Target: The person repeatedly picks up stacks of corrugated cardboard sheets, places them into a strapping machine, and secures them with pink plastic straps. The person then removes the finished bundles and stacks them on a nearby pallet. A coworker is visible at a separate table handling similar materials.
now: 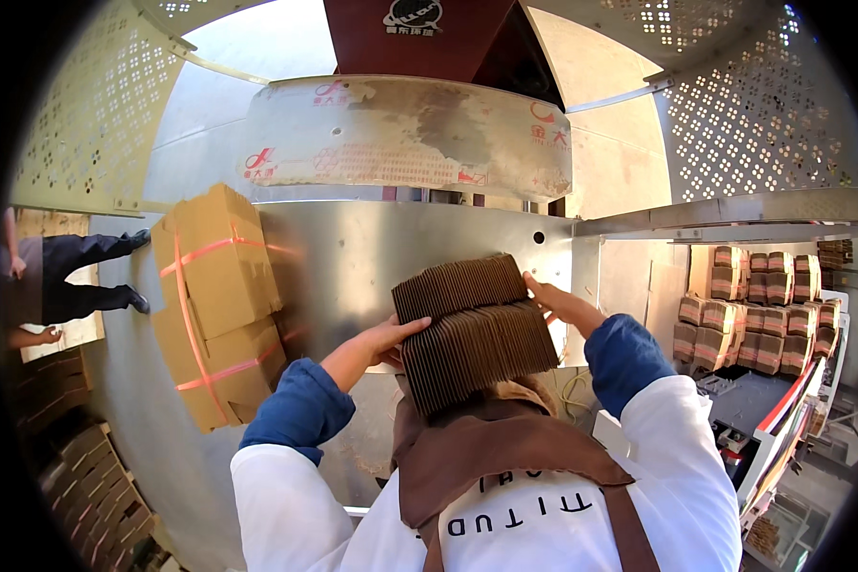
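Between my two hands is a thick stack of folded brown cardboard pieces (477, 329), their edges facing up in tight rows. My left hand (388, 341) presses against the stack's left side, thumb lying on top. My right hand (555, 299) grips the opposite side near its far corner, its other fingers partly hidden. Part of the stack lies over the shiny metal table (334, 257), its near end close to my brown apron (515, 448). To the left, a cardboard bundle (217, 296) tied with pink straps stands on the table's edge.
Perforated metal guards (763, 124) rise on both sides, and a metal cover plate (400, 133) spans the far side. Several strapped bundles (758, 315) sit by a machine at right. A person (71, 272) stands at far left, above stacked cardboard (95, 486).
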`<state>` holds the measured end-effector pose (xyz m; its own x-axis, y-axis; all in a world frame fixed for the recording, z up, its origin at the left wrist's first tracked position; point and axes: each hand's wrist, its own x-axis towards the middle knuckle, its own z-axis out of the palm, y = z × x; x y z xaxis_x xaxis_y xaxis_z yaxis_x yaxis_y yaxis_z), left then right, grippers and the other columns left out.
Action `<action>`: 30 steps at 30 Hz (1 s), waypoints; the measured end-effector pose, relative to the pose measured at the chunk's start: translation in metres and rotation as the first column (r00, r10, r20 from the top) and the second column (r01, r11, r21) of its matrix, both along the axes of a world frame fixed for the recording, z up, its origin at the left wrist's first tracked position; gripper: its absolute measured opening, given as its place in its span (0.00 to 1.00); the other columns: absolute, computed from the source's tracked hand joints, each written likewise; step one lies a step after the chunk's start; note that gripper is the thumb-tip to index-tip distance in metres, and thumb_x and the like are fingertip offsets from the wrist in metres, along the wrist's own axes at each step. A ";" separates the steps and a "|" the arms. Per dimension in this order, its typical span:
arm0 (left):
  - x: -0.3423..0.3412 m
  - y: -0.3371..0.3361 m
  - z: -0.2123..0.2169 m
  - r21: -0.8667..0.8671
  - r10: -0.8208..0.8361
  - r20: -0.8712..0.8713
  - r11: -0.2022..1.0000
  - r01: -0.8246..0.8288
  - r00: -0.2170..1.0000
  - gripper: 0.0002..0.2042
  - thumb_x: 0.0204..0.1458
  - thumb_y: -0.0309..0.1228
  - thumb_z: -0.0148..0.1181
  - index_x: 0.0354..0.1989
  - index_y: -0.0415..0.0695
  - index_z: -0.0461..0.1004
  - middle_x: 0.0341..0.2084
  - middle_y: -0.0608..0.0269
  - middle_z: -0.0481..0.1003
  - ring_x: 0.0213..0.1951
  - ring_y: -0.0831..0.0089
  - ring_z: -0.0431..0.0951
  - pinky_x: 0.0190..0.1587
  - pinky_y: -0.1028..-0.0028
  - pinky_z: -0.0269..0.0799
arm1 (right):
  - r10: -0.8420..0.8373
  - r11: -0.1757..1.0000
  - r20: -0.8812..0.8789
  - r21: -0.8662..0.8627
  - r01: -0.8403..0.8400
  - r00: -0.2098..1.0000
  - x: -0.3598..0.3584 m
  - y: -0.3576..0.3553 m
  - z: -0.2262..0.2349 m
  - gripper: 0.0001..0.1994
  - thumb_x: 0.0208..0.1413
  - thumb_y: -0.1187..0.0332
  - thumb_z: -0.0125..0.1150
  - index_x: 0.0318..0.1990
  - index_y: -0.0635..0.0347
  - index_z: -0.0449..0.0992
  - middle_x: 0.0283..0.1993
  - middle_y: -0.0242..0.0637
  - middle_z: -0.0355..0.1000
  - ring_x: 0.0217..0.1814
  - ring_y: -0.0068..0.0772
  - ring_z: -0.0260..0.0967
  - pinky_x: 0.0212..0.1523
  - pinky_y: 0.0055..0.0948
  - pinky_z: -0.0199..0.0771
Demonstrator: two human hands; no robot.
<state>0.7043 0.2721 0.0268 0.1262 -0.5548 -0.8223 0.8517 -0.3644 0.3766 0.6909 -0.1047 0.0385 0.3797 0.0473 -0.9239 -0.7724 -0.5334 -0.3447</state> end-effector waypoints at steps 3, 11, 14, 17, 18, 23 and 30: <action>-0.007 -0.011 0.010 -0.003 0.112 0.001 0.994 -0.112 0.994 0.37 0.49 0.53 0.62 0.63 0.48 0.57 0.48 0.59 0.75 0.45 0.64 0.78 0.45 0.64 0.76 | 0.058 0.998 0.057 0.008 -0.058 0.997 -0.007 0.012 0.004 0.44 0.57 0.30 0.26 0.63 0.62 0.63 0.52 0.51 0.71 0.48 0.45 0.72 0.37 0.38 0.78; 0.005 -0.067 0.053 -0.041 0.182 0.664 0.977 -0.208 0.726 0.35 0.40 0.34 0.74 0.58 0.39 0.64 0.48 0.58 0.75 0.49 0.68 0.75 0.53 0.68 0.71 | -0.051 0.999 0.709 0.026 0.046 0.703 -0.021 -0.042 0.039 0.34 0.65 0.44 0.32 0.65 0.67 0.57 0.62 0.58 0.63 0.69 0.55 0.54 0.68 0.37 0.51; 0.021 -0.099 0.041 -0.061 0.152 0.749 0.985 -0.162 0.644 0.41 0.35 0.34 0.78 0.60 0.40 0.62 0.48 0.60 0.75 0.49 0.69 0.75 0.54 0.68 0.70 | -0.006 0.996 0.908 0.042 -0.078 0.419 -0.017 -0.088 0.024 0.35 0.65 0.46 0.31 0.68 0.68 0.50 0.68 0.59 0.54 0.71 0.56 0.49 0.69 0.36 0.49; 0.035 -0.156 0.010 -0.039 0.115 0.865 0.986 -0.163 0.489 0.50 0.31 0.31 0.79 0.66 0.42 0.54 0.55 0.56 0.70 0.55 0.65 0.71 0.57 0.68 0.68 | 0.080 0.996 0.920 -0.055 -0.077 0.383 -0.027 -0.138 -0.027 0.35 0.65 0.45 0.31 0.68 0.67 0.49 0.69 0.58 0.51 0.73 0.56 0.46 0.69 0.34 0.47; 0.041 -0.179 -0.007 -0.048 0.128 0.891 0.980 -0.191 0.435 0.52 0.31 0.32 0.79 0.67 0.43 0.52 0.58 0.54 0.67 0.58 0.63 0.68 0.58 0.68 0.67 | 0.098 0.995 0.906 -0.078 -0.065 0.411 -0.026 -0.149 -0.041 0.35 0.65 0.45 0.30 0.68 0.67 0.50 0.69 0.56 0.51 0.73 0.54 0.45 0.70 0.34 0.46; 0.024 -0.208 -0.063 0.204 -0.172 0.975 0.942 -0.267 0.138 0.51 0.32 0.34 0.77 0.66 0.43 0.51 0.57 0.53 0.65 0.57 0.58 0.67 0.55 0.64 0.70 | -0.551 0.824 0.536 0.473 0.313 0.639 -0.078 -0.153 -0.076 0.30 0.66 0.55 0.42 0.68 0.66 0.50 0.67 0.45 0.57 0.68 0.38 0.54 0.67 0.32 0.52; 0.010 -0.204 -0.078 0.169 -0.049 0.933 0.934 -0.316 0.356 0.30 0.36 0.34 0.75 0.50 0.41 0.69 0.50 0.54 0.65 0.50 0.53 0.70 0.48 0.58 0.70 | -0.161 0.977 0.720 0.020 0.211 0.675 -0.081 -0.104 -0.048 0.49 0.43 0.53 0.73 0.65 0.68 0.49 0.63 0.56 0.56 0.67 0.53 0.53 0.64 0.40 0.57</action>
<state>0.7143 0.0682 -0.0511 0.9433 -0.2321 -0.2371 0.0874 -0.5153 0.8525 0.6098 -0.2087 -0.0095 0.9194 -0.1420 -0.3667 -0.3902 -0.4448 -0.8061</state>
